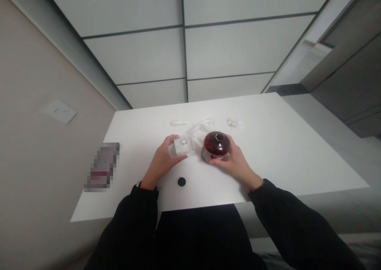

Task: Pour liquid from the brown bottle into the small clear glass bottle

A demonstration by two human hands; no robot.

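dark red dome near the table middle is being grasped by the right hand; left hand is gripping a clear plastic piece—steadying both is helping.

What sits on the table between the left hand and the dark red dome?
Head view: clear plastic pieces lie between the left hand and the dark red dome, on the white table.

White table, dark red bowl at center, clear plastic pieces at 12 o'clock, black disc at 7 o'clock
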